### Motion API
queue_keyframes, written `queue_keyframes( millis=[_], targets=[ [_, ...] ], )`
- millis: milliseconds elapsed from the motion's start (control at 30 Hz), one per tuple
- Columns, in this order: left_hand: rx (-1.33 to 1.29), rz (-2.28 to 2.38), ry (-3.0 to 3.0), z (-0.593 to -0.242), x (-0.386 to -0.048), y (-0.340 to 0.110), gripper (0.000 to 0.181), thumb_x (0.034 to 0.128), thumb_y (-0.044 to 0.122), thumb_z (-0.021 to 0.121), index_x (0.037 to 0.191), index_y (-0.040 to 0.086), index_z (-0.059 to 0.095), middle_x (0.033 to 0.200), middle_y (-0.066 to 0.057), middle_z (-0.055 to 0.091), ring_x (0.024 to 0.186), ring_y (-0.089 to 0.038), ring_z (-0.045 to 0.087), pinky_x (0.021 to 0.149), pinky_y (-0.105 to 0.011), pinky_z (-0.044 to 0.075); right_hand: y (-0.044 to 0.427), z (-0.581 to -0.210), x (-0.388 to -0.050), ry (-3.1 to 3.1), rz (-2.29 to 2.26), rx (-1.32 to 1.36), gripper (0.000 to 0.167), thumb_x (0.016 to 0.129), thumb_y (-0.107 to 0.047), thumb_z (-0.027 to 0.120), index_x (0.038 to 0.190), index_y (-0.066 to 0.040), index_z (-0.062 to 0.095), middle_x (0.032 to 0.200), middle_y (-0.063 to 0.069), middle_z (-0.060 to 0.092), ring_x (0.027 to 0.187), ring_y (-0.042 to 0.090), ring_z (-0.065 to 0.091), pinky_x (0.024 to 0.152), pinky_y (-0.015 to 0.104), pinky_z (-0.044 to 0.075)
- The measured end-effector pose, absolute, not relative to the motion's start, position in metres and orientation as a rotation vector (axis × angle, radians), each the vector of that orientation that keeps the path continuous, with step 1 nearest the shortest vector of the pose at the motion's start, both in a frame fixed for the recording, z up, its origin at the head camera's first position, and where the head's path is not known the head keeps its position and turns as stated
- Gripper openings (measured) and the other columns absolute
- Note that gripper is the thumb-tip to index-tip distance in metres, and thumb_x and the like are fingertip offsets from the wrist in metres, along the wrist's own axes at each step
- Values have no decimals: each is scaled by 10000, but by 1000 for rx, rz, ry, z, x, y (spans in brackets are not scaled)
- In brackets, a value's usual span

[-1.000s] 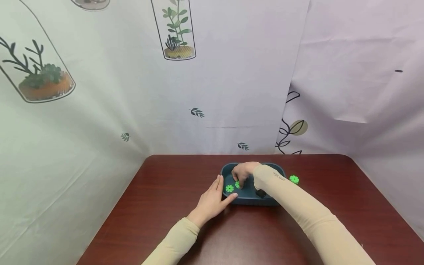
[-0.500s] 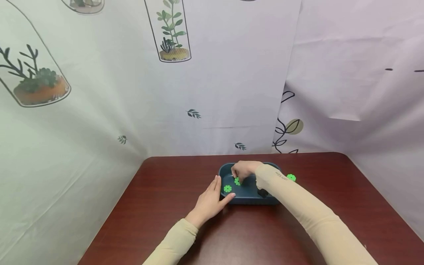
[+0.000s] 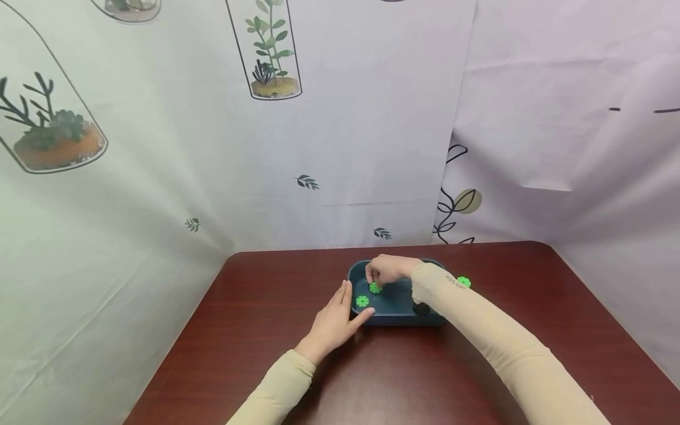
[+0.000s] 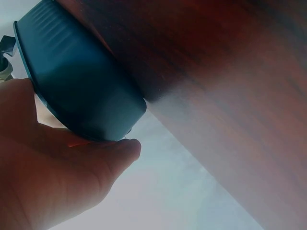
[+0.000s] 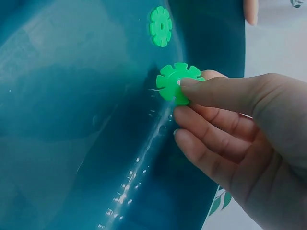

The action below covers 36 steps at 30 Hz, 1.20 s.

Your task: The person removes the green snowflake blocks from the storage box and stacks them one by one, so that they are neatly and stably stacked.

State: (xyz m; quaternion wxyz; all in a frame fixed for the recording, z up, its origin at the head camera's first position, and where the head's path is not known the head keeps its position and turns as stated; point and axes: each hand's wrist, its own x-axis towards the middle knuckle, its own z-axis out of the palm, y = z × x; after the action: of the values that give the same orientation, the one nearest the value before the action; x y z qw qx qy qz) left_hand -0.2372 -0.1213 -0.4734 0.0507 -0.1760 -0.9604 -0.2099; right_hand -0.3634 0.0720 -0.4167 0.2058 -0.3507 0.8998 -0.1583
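Note:
A dark teal tub (image 3: 395, 320) sits on the table, its outer wall filling much of the left wrist view. My left hand (image 3: 332, 321) rests against its near left corner, fingers straight along the side and thumb at the front rim. Inside the tub, my right hand (image 3: 386, 268) pinches a bright green notched disc (image 5: 168, 81) between thumb and fingers. In the right wrist view the disc appears just above the tub floor. A second green notched disc (image 3: 362, 301) lies flat on the floor near the tub's left end.
Another green piece (image 3: 464, 281) is on the table right of the tub, partly behind the right sleeve. A small black object (image 3: 421, 309) shows below the right wrist. The reddish-brown table (image 3: 255, 330) meets hanging printed cloth (image 3: 340, 147) at its back and sides.
My right hand has risen slightly from the tub floor with the green disc in its fingers. My left hand has stayed at the tub's corner. The head view has shifted a little.

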Motion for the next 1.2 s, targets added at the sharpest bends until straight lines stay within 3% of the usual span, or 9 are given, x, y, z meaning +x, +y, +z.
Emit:
queue_keyframes(
  millis=[467,1200],
  targets=[
    [-517,-647,-2942,-474,-237,-120,1013,944,751,418,1575,-26,256,1621,-211,272,1458,-307,360,1045,-470,462,86,-411,-357,2534,-561,-1026,172,914,52,614,957,-93,696,807,-11,652,661,107,530,633,256,455],
    [-502,-659,-2951,-472,-236,-120,1023,937,755,428,1581,-18,242,1630,-192,261,1464,-308,348,1080,-469,427,152,-399,-361,2619,-824,-864,107,939,-38,649,1022,-83,698,903,11,669,794,159,599,717,328,509]
  ],
)
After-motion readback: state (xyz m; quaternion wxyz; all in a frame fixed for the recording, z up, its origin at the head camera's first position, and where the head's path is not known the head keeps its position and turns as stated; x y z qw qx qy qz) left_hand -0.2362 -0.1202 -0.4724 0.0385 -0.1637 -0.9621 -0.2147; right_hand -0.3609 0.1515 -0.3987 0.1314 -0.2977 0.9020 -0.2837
